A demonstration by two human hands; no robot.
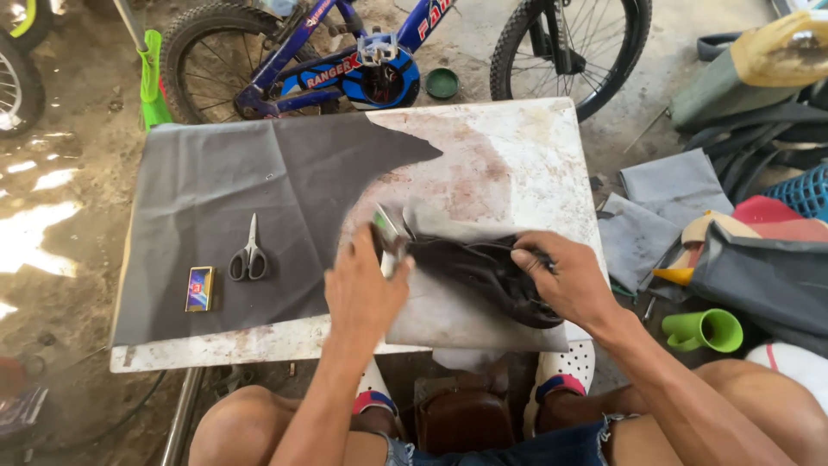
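On the stained white worktop (517, 164) I count 1 dark grey sheet (233, 198), 1 pair of grey-handled scissors (249, 259) and 1 small blue box (199, 288). My right hand (565, 280) clamps 1 black rubber inner tube (483, 272) near the front edge. My left hand (362, 293) grips a small flat tool (385, 233), mostly hidden.

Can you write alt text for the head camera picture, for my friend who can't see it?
A seated person's right hand holds a black rubber inner tube on a worn white table while the left hand grips a small tool. Scissors lie on grey sheeting.
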